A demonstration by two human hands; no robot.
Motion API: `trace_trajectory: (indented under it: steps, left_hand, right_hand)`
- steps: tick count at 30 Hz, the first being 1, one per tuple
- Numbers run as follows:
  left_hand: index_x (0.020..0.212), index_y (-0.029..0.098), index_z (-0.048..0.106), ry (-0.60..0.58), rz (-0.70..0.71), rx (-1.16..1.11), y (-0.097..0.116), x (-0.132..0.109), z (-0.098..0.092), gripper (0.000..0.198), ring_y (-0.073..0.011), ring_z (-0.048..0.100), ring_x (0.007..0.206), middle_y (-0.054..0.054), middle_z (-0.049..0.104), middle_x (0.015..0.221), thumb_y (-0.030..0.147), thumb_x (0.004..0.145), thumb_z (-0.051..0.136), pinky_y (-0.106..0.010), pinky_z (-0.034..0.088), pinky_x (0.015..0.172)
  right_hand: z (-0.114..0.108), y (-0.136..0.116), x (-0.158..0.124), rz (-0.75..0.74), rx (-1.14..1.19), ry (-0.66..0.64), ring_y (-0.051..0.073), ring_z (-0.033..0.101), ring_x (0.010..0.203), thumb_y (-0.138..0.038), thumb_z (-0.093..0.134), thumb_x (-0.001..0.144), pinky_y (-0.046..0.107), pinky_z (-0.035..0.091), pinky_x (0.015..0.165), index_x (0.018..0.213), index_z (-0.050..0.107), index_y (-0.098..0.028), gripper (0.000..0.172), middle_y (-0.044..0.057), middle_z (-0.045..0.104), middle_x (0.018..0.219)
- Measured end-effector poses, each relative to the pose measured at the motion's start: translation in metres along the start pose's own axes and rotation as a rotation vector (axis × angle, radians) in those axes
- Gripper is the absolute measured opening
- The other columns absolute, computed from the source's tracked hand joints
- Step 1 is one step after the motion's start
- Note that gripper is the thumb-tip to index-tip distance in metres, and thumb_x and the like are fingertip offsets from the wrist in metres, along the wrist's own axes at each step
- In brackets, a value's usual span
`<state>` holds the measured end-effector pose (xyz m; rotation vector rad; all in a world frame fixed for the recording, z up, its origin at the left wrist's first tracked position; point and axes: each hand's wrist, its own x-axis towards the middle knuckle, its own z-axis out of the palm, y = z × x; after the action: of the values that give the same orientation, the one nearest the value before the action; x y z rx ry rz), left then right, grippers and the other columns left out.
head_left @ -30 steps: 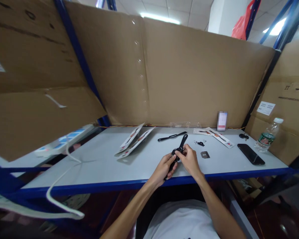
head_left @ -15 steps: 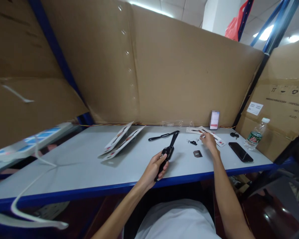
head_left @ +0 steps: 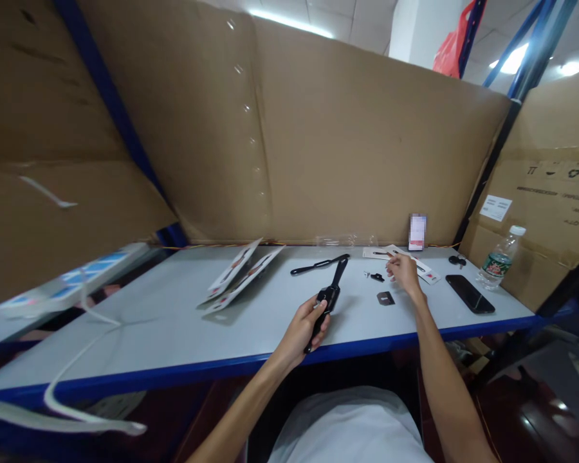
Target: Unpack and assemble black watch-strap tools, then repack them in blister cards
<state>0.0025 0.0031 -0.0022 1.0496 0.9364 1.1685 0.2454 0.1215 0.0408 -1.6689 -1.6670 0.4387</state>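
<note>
My left hand (head_left: 311,323) is wrapped around one handle of a black spokeshave (head_left: 329,297), held tilted over the table's front part, the thumb on its body. Farther right, my right hand (head_left: 403,272) has its fingers drawn together just above the table. A tiny silver screw seems to be at its fingertips, though it is too small to see clearly. Left of those fingers lie a small black clamp piece (head_left: 377,277) and another silver screw (head_left: 366,274). Nearer to me rests a flat slotted blade (head_left: 385,298). A second black spokeshave body (head_left: 317,263) lies behind the held one.
Two packaging cards (head_left: 241,283) lean at the left. More printed cards (head_left: 427,271) lie behind my right hand, near an upright phone (head_left: 417,232). A black phone (head_left: 469,294) and water bottle (head_left: 496,263) are at the right. Cardboard (head_left: 357,141) walls the back.
One of the two silver screws no longer shows on the table beside my right fingers, which have drawn together there. My left hand still holds the spokeshave. The view has shifted slightly.
</note>
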Motion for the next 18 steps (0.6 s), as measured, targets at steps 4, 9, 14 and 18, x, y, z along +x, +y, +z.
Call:
trace_trajectory:
  steps: [4,9,14,18]
  left_hand:
    - [0.089,0.022,0.043,-0.002,0.012,0.030,0.001,-0.001,0.002,0.041,-0.0034,0.028,0.031,0.010,0.046,0.053,0.057,0.079,0.063,-0.014,0.018,0.028]
    - [0.090,0.022,0.042,-0.011,0.022,0.035,-0.001,0.002,0.000,0.040,-0.0040,0.029,0.031,0.010,0.046,0.054,0.057,0.081,0.061,-0.014,0.019,0.028]
    - [0.101,0.021,0.046,-0.021,0.014,0.018,-0.005,0.005,-0.002,0.042,-0.0043,0.029,0.030,0.009,0.048,0.054,0.055,0.081,0.062,-0.015,0.019,0.028]
    - [0.106,0.020,0.048,-0.034,0.027,0.006,-0.006,0.006,-0.003,0.044,-0.0043,0.028,0.030,0.009,0.048,0.054,0.054,0.081,0.061,-0.015,0.019,0.028]
  right_hand:
    - [0.002,-0.031,-0.044,-0.086,0.686,-0.142,0.021,0.070,0.068,-0.037,0.066,0.077,0.028,0.052,0.055,0.084,0.059,-0.017,0.022,0.008,0.073,0.077]
    - [0.033,-0.072,-0.085,-0.314,0.665,-0.057,0.016,0.059,0.067,-0.035,0.070,0.075,0.027,0.045,0.062,0.069,0.067,-0.019,0.018,0.001,0.066,0.068]
    - [0.070,-0.080,-0.093,-0.392,0.560,0.015,0.016,0.053,0.070,-0.027,0.069,0.079,0.029,0.040,0.069,0.066,0.070,-0.021,0.014,0.000,0.063,0.067]
    - [0.085,-0.073,-0.096,-0.462,0.486,0.137,0.016,0.051,0.070,-0.022,0.065,0.083,0.029,0.040,0.069,0.066,0.063,-0.020,0.017,-0.001,0.059,0.068]
